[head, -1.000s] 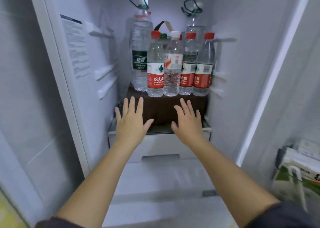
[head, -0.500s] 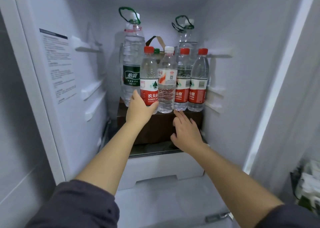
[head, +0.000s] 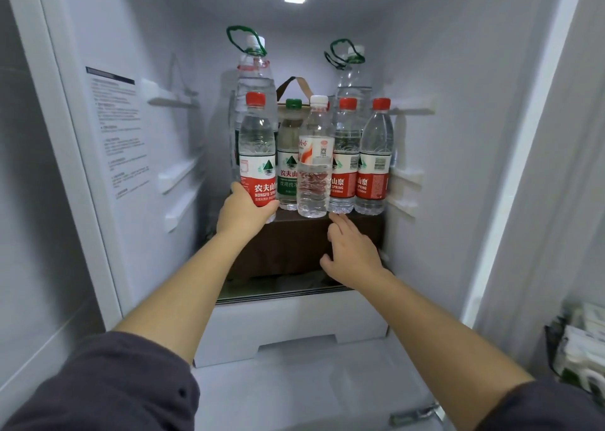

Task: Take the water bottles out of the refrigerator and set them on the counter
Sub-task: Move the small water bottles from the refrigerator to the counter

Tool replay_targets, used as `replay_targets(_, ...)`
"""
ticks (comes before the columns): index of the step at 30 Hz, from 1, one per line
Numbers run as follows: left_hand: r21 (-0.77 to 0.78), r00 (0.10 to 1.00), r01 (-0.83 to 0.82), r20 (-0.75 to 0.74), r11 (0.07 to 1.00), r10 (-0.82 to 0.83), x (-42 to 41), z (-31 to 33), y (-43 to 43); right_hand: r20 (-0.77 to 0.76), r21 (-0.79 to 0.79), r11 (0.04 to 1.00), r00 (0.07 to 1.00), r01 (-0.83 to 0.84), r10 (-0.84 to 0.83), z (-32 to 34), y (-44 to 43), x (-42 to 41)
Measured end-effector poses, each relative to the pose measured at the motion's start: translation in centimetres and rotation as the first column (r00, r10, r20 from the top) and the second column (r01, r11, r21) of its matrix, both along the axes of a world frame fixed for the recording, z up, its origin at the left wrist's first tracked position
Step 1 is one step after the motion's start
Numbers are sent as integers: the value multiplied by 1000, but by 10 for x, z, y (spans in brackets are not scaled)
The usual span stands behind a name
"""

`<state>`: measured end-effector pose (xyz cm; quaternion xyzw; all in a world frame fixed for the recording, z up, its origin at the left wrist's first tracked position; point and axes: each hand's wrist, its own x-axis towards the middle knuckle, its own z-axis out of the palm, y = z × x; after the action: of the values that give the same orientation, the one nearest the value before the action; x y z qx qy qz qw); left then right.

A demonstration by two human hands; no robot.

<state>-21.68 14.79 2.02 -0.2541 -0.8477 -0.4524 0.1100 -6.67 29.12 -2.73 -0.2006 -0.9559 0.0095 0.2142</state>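
Observation:
Several small water bottles stand in a row on a brown box (head: 304, 244) inside the open refrigerator. My left hand (head: 244, 212) grips the base of the leftmost red-capped bottle (head: 257, 155). Beside it stand a green-capped bottle (head: 289, 155), a white-capped bottle (head: 315, 162) and two more red-capped bottles (head: 343, 158) (head: 375, 158). My right hand (head: 352, 250) is open in front of the box, its fingertips just below the white-capped and red-capped bottles, holding nothing. Two tall bottles with green carry loops (head: 253, 73) (head: 352, 70) stand behind the row.
A brown-handled bag (head: 296, 86) sits behind the small bottles. Shelf rails jut from both side walls (head: 178, 176) (head: 404, 181). A white drawer (head: 294, 325) lies below the glass shelf. The door shelf at the far right holds cartons (head: 581, 345).
My left hand rose from the front of the box to the leftmost bottle and closed round its base. My right hand lifted toward the bottles. The view moved closer and upward.

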Motion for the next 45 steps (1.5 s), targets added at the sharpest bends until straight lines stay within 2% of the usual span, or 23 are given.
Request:
replay_targets(3,-1,1000,-18,3,1000,18,-1,-1,-8,-13,-61,997,999,36,-36,18,-6,-3)
replay_targets(4,-6,1000,-17,0,1000,17,0,-1,-9,-62,-135,990,997,46,-55,26,-8,-5)
replay_targets(7,-22,1000,-11,1,1000,11,2,1,-9,-378,-474,878,916,-68,-133,47,-11,-18)
replay_targets(9,-32,1000,-8,4,999,8,1,2,-9,-523,-551,817,833,-168,-181,58,-12,-32)
replay_targets(12,-47,1000,-10,5,999,10,0,1,-9,-554,-574,805,795,-150,-247,66,-17,-52)
replay_targets(17,-49,1000,-14,4,999,14,-1,0,-8,-477,-534,841,789,89,-387,67,-26,-71)
replay_targets(21,-52,1000,-16,5,999,16,-2,-1,-8,-439,-537,830,791,149,-426,73,-27,-76)
replay_targets(29,-26,998,17,60,1000,-15,-5,1,-8,-411,-584,811,866,-10,-285,81,-16,-67)
replay_targets(32,100,991,43,125,994,-55,-6,13,-3,-498,-636,753,835,-169,-233,88,-14,-75)
replay_targets(35,161,990,37,130,986,-58,-6,26,0,-512,-678,702,826,-219,-237,90,-13,-77)
replay_targets(41,216,994,16,103,976,-39,4,25,-9,-575,-628,732,791,-263,-208,89,-17,-54)
replay_targets(45,264,995,73,44,962,-88,28,18,-21,-639,-609,717,746,-339,-189,81,-26,-27)
